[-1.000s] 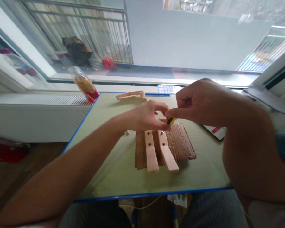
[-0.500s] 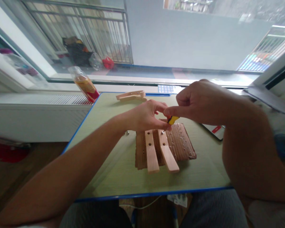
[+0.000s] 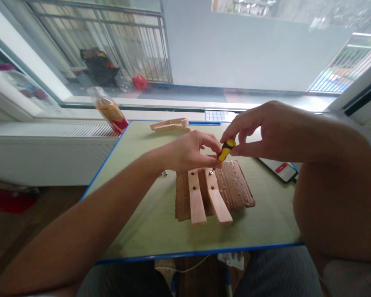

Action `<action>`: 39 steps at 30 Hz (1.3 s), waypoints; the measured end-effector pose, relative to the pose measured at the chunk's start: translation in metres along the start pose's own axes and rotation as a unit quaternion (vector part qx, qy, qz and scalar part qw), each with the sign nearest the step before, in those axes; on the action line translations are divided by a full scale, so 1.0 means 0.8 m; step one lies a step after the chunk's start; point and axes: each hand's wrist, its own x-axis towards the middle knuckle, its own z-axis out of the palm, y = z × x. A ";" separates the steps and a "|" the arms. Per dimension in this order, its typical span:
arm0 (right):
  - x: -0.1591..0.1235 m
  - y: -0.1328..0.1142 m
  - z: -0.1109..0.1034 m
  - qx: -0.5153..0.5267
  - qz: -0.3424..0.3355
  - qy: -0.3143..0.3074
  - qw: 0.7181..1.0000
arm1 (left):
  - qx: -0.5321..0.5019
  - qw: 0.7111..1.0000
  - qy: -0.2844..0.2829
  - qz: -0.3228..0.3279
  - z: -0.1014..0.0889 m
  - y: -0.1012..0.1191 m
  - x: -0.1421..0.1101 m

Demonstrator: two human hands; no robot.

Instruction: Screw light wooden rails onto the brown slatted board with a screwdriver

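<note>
A short yellow-and-black screwdriver stands tilted, its tip at a screw in the upper hole of the right wooden piece. My left hand pinches the lower end of the handle between thumb and fingers. At the top of the handle, the thumb and fingertips of my right hand rest on opposite sides. Beside it lies a second bent wooden piece with two holes. Both pieces rest on a ribbed brown cardboard sheet.
More wooden pieces lie at the back of the green table. Small metal hardware is left of the cardboard. A phone-like device sits under my right forearm, and a drink bottle stands at the back left.
My right hand has turned and loosened around the screwdriver, its fingers now more spread, showing more of the handle. My left hand has stayed in place.
</note>
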 end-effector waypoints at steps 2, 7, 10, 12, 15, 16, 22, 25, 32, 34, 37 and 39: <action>0.002 -0.002 0.002 -0.009 0.016 0.001 1.000 | 0.003 1.000 -0.006 0.000 0.000 0.001 0.000; 0.004 -0.007 0.003 -0.028 0.037 0.007 0.999 | 0.017 1.000 -0.012 -0.004 -0.001 0.004 -0.001; 0.005 -0.007 0.003 -0.032 0.052 0.006 0.998 | 0.011 1.000 -0.010 0.003 -0.002 0.004 -0.001; 0.005 -0.006 0.004 -0.030 0.061 -0.001 0.998 | 0.015 1.000 -0.008 0.005 -0.003 0.003 0.000; 0.006 -0.005 0.005 -0.036 0.073 -0.002 0.997 | 0.021 1.000 -0.002 0.006 -0.003 0.003 0.000; 0.006 -0.004 0.005 -0.040 0.078 0.000 0.996 | 0.022 1.000 0.001 0.005 -0.003 0.003 0.000; 0.007 -0.002 0.008 -0.060 0.106 0.004 0.993 | 0.043 0.999 0.006 -0.012 -0.002 0.007 0.001; 0.008 -0.005 0.008 -0.072 0.122 0.007 0.990 | 0.045 0.999 0.008 -0.022 -0.001 0.007 0.001; 0.012 -0.014 0.009 -0.074 0.134 0.002 0.988 | 0.018 0.999 0.016 -0.021 0.001 0.011 0.002; 0.013 -0.013 0.010 -0.076 0.134 0.003 0.988 | 0.013 0.999 0.016 -0.026 0.002 0.013 0.001; 0.014 -0.009 0.012 -0.080 0.138 -0.006 0.987 | 0.014 0.999 0.021 -0.026 0.003 0.013 0.001; 0.015 -0.005 0.014 -0.083 0.142 -0.014 0.986 | 0.014 0.999 0.025 -0.022 0.003 0.012 0.000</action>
